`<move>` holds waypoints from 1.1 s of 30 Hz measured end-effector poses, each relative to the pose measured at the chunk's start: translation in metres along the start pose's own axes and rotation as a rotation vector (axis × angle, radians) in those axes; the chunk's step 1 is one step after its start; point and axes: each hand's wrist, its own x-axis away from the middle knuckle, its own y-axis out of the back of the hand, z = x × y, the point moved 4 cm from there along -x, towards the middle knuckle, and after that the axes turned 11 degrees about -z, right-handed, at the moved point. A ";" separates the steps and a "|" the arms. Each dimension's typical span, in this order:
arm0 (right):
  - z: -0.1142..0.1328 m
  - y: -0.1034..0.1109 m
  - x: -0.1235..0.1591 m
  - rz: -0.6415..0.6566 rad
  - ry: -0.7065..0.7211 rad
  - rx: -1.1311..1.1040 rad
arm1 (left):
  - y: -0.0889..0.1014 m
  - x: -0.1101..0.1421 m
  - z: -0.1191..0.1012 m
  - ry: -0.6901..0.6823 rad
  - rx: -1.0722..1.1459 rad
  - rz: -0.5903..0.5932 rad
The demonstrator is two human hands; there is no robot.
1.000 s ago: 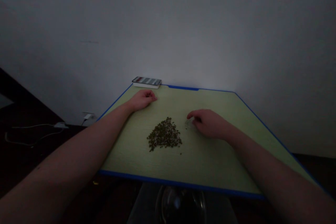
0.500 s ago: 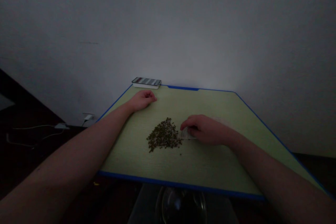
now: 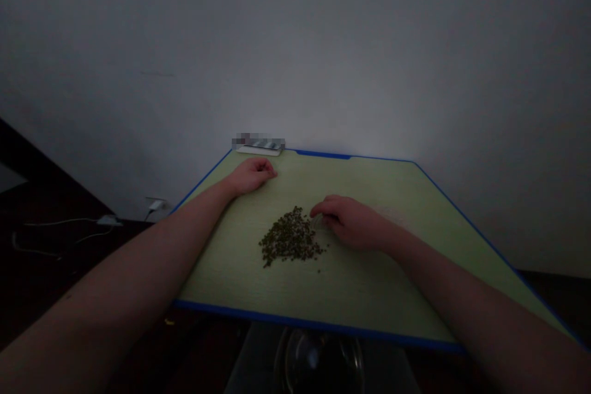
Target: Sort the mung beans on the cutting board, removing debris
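Observation:
A loose heap of small dark green, bean-like grains [image 3: 290,239] with paler bits among them lies on the pale green tabletop [image 3: 258,295]. At the heap's right edge is my right hand [image 3: 348,218], its fingers bent and closed. A pale, thin, see-through piece [image 3: 321,220] shows faintly under these fingers; its kind is too dim to tell. Farther back on the left, my left hand [image 3: 253,175] rests on the table with curled fingers and no object visible in them. Beyond my right wrist lies a faint patch of whitish bits [image 3: 390,215].
A flat white box-like object [image 3: 261,151] with a blurred top stands at the far left corner, close behind my left hand. Blue edging [image 3: 323,327] borders the table. Below the front edge is a shiny round bowl [image 3: 323,360]. A plug [image 3: 157,205] and cables are left.
My right hand has shifted slightly left and away from me, towards the heap's upper right edge. Less of the pale piece shows now, and a few grains lie farther right. My left hand stays put.

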 end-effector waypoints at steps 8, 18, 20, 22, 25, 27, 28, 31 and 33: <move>-0.002 0.008 0.010 0.079 0.028 -0.018 | 0.000 0.001 -0.001 0.006 -0.016 0.002; -0.005 0.012 0.017 0.122 -0.065 -0.034 | 0.001 0.000 0.000 -0.004 -0.027 -0.004; -0.003 0.009 0.016 0.100 -0.070 -0.036 | 0.001 0.000 0.000 0.002 -0.026 -0.003; 0.000 0.007 0.014 0.089 -0.053 -0.043 | 0.001 0.000 0.000 0.003 -0.026 -0.003; 0.005 0.005 0.014 0.092 -0.024 -0.055 | 0.000 0.000 0.000 0.012 -0.008 0.001; 0.007 0.005 0.014 0.112 -0.011 -0.063 | 0.000 0.000 0.000 0.020 0.001 0.001; 0.008 0.006 0.015 0.126 -0.010 -0.066 | 0.000 0.000 0.000 0.018 -0.001 0.000; 0.008 0.007 0.018 0.169 -0.015 -0.078 | 0.000 0.000 0.001 0.002 -0.008 0.000; 0.008 0.009 0.020 0.194 -0.017 -0.080 | 0.000 0.000 0.001 -0.002 -0.005 -0.001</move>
